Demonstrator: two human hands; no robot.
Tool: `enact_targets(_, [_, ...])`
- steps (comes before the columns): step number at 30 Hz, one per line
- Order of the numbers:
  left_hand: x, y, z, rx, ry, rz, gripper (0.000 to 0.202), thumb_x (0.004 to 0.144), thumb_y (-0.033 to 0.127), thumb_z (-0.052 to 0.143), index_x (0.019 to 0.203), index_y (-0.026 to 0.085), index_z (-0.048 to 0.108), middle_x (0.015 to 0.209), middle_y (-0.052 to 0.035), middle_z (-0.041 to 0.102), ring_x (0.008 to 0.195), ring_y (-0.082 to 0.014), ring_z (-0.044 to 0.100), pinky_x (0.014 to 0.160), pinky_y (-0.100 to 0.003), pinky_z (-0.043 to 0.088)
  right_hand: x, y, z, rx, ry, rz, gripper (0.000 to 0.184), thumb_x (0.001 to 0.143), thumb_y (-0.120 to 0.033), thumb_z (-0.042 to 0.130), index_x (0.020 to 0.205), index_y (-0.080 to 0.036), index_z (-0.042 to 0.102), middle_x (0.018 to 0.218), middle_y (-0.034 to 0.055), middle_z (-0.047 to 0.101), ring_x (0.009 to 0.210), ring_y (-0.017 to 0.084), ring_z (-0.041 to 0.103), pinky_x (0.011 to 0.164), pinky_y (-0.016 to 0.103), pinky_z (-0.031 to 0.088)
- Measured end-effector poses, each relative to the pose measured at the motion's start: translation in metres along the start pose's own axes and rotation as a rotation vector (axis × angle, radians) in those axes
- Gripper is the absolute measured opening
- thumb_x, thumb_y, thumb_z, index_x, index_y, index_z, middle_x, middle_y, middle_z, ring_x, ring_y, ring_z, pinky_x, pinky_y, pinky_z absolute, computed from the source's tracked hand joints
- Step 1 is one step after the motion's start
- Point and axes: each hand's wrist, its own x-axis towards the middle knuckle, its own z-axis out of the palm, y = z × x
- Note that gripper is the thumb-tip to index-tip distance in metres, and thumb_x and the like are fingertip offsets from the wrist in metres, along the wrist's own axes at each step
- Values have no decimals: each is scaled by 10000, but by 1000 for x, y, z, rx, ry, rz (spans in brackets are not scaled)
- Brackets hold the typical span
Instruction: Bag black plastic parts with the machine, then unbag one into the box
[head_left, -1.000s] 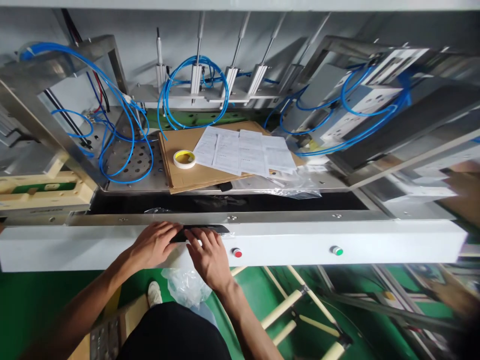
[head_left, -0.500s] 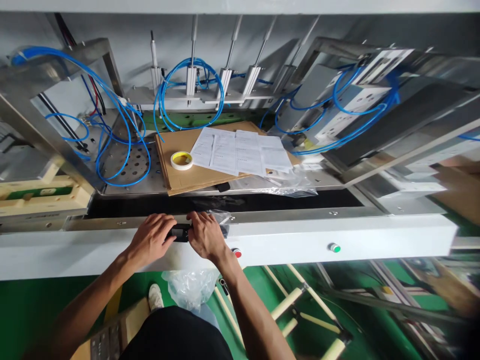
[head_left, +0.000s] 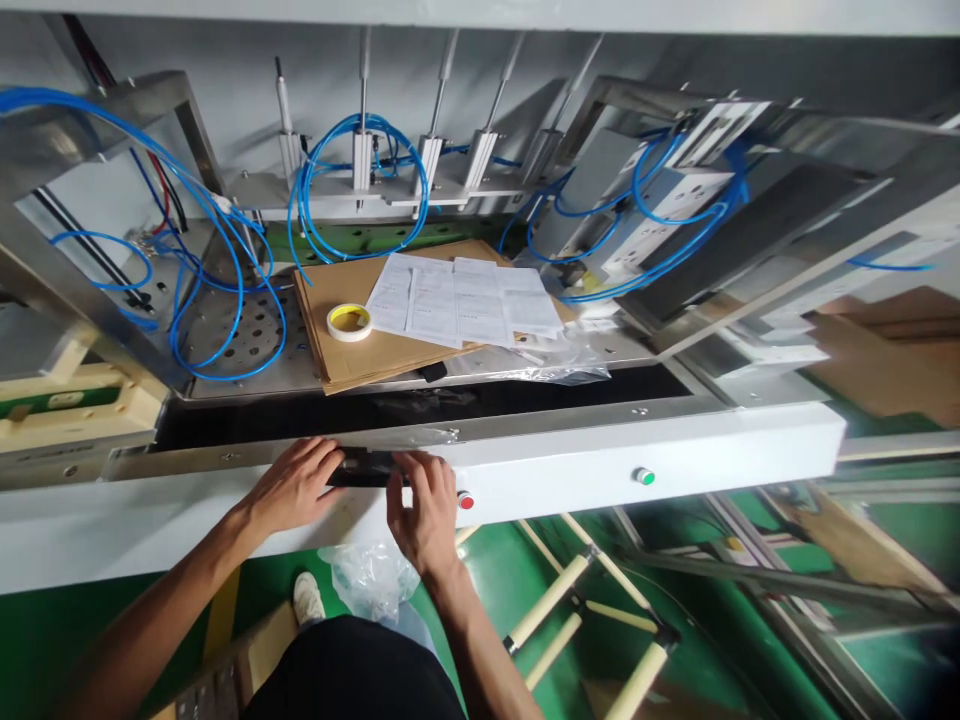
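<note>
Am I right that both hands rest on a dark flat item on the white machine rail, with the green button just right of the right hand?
Not quite. In the head view the button beside the right hand is the red button; the green button sits farther right. Both the left hand and right hand do rest on the dark flat item on the white rail.

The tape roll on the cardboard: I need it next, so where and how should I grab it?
The tape roll lies flat on the cardboard sheets, hole facing up, nothing touching it. Probably best to come straight down from above and pinch the ring's wall, one finger in the hole and the thumb on the outer rim, on the near side.
</note>
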Motion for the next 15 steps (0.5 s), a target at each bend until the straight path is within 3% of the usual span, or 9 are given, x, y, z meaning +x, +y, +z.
enact_targets(3, [8, -6, -10, -59, -14, 12, 149, 990, 284, 617, 1089, 202, 692, 1212, -144, 705, 1090, -297, 678, 970, -448, 583, -40, -5, 3, 238, 79, 246, 214, 1045, -280, 490, 1128, -220, 677, 1001, 102, 700, 929, 248, 638, 850, 407, 516])
enact_targets(5, [13, -8, -14, -97, -59, -28, 200, 1027, 322, 542, 925, 214, 677, 1016, -109, 699, 958, -279, 681, 895, -432, 584, -55, -11, 10, 462, -14, 483, 260, 1036, -406, 536, 1152, -228, 687, 977, 88, 713, 892, 243, 662, 825, 402, 538])
enact_targets(8, [15, -4, -14, -291, -145, -155, 344, 1066, 340, 415, 824, 226, 631, 850, -62, 669, 835, -246, 688, 816, -381, 576, -59, -22, 26, 840, -115, 794, 497, 938, -604, 661, 1260, -225, 671, 1040, 92, 743, 898, 245, 692, 839, 404, 557])
enact_targets(11, [0, 10, -8, -571, -232, -349, 401, 1081, 434, 389, 885, 232, 675, 876, -45, 731, 846, -228, 730, 788, -333, 584, -56, -34, 39, 1095, -2, 946, 635, 846, -669, 752, 1294, -230, 652, 1058, 81, 740, 914, 237, 684, 864, 398, 548])
enact_targets(15, [-41, 30, 9, -785, -202, -542, 414, 1051, 536, 442, 1052, 258, 749, 955, -55, 806, 955, -273, 781, 779, -356, 634, -66, -52, 40, 1273, 151, 1062, 516, 799, -641, 809, 1104, -237, 708, 922, 20, 701, 832, 185, 634, 768, 319, 509])
